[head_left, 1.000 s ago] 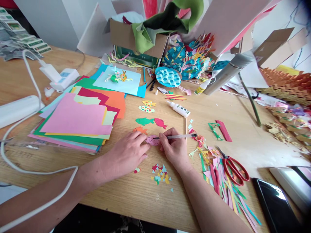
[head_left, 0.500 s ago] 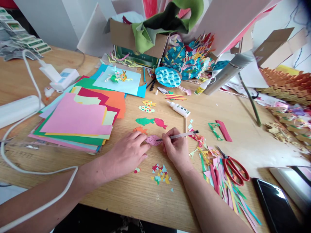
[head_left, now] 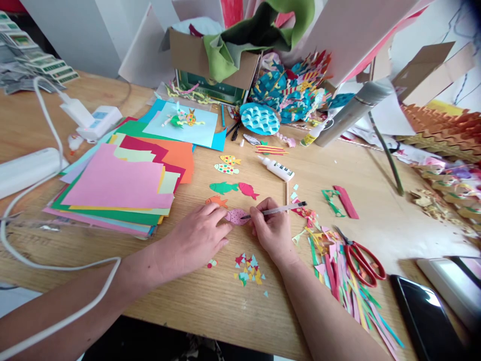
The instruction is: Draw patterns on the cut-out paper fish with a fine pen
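Observation:
My right hand [head_left: 272,228] is closed around a pen [head_left: 283,209] with a clear barrel, its tip on a pink paper fish [head_left: 236,217]. Dark dots cover the fish. At the fish's left end lies my left hand [head_left: 203,230], palm down with fingers stretched, its fingertips touching the paper. An orange paper fish [head_left: 217,201] is partly hidden by that hand. Just beyond are a green fish [head_left: 224,188], a red fish [head_left: 248,190], a pale spotted fish [head_left: 226,169] and a yellow one [head_left: 230,160].
Stacked coloured paper [head_left: 116,180] lies at left, with a white cable [head_left: 52,265] nearby. A glue bottle [head_left: 278,169] lies beyond my right hand. Red-handled scissors [head_left: 363,260], paper strips [head_left: 345,286] and a phone [head_left: 424,316] are at right; small paper scraps [head_left: 248,271] lie between my arms.

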Demonstrator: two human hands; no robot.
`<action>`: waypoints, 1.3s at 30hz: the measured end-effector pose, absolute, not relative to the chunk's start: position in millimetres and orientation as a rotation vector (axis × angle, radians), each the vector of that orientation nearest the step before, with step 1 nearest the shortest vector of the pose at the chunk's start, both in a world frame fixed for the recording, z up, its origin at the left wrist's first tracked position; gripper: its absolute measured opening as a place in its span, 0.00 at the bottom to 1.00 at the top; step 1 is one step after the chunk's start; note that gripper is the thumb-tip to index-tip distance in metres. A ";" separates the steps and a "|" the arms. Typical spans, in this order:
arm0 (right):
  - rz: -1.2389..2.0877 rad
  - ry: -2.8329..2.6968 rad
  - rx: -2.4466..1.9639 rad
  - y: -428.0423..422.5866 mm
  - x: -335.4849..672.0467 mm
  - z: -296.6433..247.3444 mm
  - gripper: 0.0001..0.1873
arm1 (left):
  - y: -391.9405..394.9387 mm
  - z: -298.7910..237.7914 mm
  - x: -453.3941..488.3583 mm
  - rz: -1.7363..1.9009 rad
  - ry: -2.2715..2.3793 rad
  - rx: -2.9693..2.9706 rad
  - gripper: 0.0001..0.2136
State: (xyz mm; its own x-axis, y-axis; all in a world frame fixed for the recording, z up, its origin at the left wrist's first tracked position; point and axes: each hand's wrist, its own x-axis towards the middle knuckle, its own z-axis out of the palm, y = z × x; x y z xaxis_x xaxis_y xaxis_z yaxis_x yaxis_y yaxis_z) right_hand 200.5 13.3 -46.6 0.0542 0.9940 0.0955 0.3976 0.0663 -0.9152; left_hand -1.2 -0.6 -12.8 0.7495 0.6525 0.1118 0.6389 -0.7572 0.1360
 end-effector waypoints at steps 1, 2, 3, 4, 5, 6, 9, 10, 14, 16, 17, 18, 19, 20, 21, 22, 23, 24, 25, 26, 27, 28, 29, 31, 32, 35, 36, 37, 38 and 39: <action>0.878 -1.476 -1.461 12.8 200.7 -46.4 0.11 | -0.6 -13.2 -1.4 0.237 1.049 2.859 0.12; 0.882 -1.474 -1.453 12.4 201.0 -46.2 0.11 | -0.6 -13.6 -1.7 0.239 1.044 2.868 0.12; 0.886 -1.476 -1.446 12.0 201.2 -45.9 0.11 | -0.7 -13.9 -1.9 0.239 1.042 2.878 0.12; 0.889 -1.481 -1.440 11.7 201.4 -45.5 0.11 | -0.8 -14.3 -2.1 0.241 1.044 2.885 0.13; 0.892 -1.489 -1.437 11.5 201.5 -45.0 0.10 | -0.9 -14.7 -2.2 0.245 1.046 2.891 0.13; 0.897 -1.497 -1.436 11.4 201.5 -44.4 0.10 | -0.9 -15.0 -2.3 0.252 1.047 2.896 0.14; 0.914 -1.518 -1.447 11.5 200.9 -42.8 0.10 | -0.8 -16.2 -2.4 0.265 1.051 2.895 0.14; 0.919 -1.522 -1.450 11.5 200.7 -42.5 0.10 | -0.7 -16.6 -2.4 0.258 1.047 2.894 0.14; 0.922 -1.523 -1.462 11.4 200.5 -42.7 0.11 | -0.5 -17.7 -2.8 0.235 1.052 2.874 0.13; 0.919 -1.527 -1.467 11.5 200.6 -43.1 0.11 | -0.7 -17.7 -2.9 0.234 1.065 2.864 0.14; 0.918 -1.530 -1.467 11.6 200.7 -43.3 0.10 | -0.9 -17.5 -2.8 0.235 1.069 2.861 0.14; 0.917 -1.534 -1.467 11.7 200.8 -43.4 0.10 | -1.0 -17.2 -2.7 0.236 1.074 2.859 0.14; 0.917 -1.537 -1.468 11.9 200.9 -43.4 0.10 | -1.2 -16.8 -2.6 0.239 1.074 2.856 0.14; 0.918 -1.540 -1.469 12.0 200.9 -43.3 0.10 | -1.4 -16.5 -2.5 0.247 1.075 2.850 0.14; 0.917 -1.543 -1.472 12.1 200.9 -43.2 0.10 | -1.5 -16.2 -2.4 0.255 1.075 2.842 0.14; 0.917 -1.547 -1.475 12.2 200.9 -43.0 0.10 | -1.5 -16.0 -2.4 0.265 1.077 2.833 0.14; 0.916 -1.551 -1.477 12.2 200.8 -42.8 0.10 | -1.6 -15.9 -2.3 0.272 1.077 2.826 0.14; 0.915 -1.555 -1.477 12.2 200.7 -42.6 0.10 | -1.5 -15.9 -2.3 0.279 1.077 2.820 0.13; 0.912 -1.558 -1.478 12.3 200.5 -42.4 0.10 | -1.5 -16.0 -2.3 0.283 1.076 2.816 0.13; 0.909 -1.559 -1.480 12.3 200.4 -42.2 0.10 | -1.4 -16.2 -2.3 0.284 1.074 2.813 0.13; 0.905 -1.558 -1.485 12.3 200.2 -42.1 0.10 | -1.3 -16.3 -2.3 0.286 1.068 2.813 0.13; 0.902 -1.554 -1.491 12.4 200.1 -42.0 0.10 | -1.2 -16.4 -2.4 0.282 1.062 2.814 0.13; 0.899 -1.549 -1.496 12.4 200.0 -42.0 0.10 | -1.1 -16.4 -2.5 0.277 1.057 2.817 0.13; 0.900 -1.540 -1.498 12.5 200.0 -42.2 0.10 | -1.0 -16.1 -2.6 0.256 1.055 2.822 0.13; 0.903 -1.537 -1.495 12.6 200.0 -42.4 0.10 | -0.9 -15.8 -2.6 0.246 1.060 2.823 0.13; 0.907 -1.541 -1.480 12.5 200.3 -42.9 0.10 | -0.8 -15.1 -2.4 0.233 1.068 2.823 0.13; 0.907 -1.544 -1.477 12.4 200.4 -43.1 0.09 | -0.8 -15.0 -2.3 0.233 1.065 2.826 0.13; 0.907 -1.546 -1.475 12.3 200.4 -43.3 0.09 | -0.8 -15.0 -2.3 0.236 1.059 2.830 0.13; 0.907 -1.548 -1.475 12.2 200.4 -43.5 0.09 | -0.8 -14.9 -2.2 0.234 1.053 2.835 0.13; 0.908 -1.549 -1.475 12.2 200.4 -43.7 0.10 | -0.8 -14.8 -2.2 0.229 1.047 2.840 0.13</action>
State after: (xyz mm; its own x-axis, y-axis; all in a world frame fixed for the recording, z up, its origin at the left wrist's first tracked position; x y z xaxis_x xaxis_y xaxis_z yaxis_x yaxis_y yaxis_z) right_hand 200.4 12.2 -43.7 -0.0048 0.9976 0.0690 0.4272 0.0645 -0.9019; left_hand -2.2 -0.8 -14.8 0.7511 0.6519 0.1040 0.6359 -0.7568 0.1512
